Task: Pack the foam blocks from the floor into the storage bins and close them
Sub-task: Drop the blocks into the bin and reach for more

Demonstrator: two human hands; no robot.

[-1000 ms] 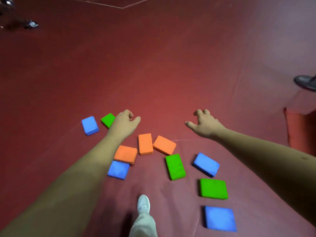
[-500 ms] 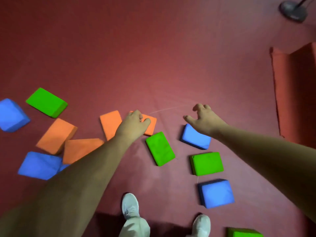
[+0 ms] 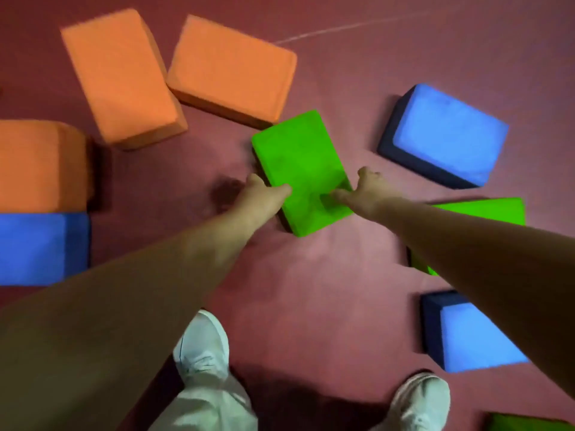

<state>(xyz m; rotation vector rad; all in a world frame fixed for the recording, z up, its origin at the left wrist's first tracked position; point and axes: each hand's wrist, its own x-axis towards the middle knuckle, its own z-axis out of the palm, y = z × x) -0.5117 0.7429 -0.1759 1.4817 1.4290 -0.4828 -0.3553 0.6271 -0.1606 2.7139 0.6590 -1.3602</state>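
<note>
A green foam block point(image 3: 301, 160) lies flat on the red floor in the middle of the view. My left hand point(image 3: 263, 197) grips its near left edge, thumb on top and fingers down the side. Opposite it, my right hand point(image 3: 365, 191) holds the near right edge the same way. Around it lie three orange blocks point(image 3: 121, 76) point(image 3: 231, 66) point(image 3: 37, 163), three blue blocks point(image 3: 445, 135) point(image 3: 37, 247) point(image 3: 476, 334) and a second green block point(image 3: 491, 211), partly hidden under my right forearm. No storage bin is in view.
My two white shoes point(image 3: 202, 346) point(image 3: 423, 399) stand on the floor just below the held block. The corner of another green block point(image 3: 529, 424) shows at the bottom right edge. Bare red floor lies between my feet and the blocks.
The view has dropped close to the floor. Both hands came down from above the blocks and took hold of the middle green block at its near edges.
</note>
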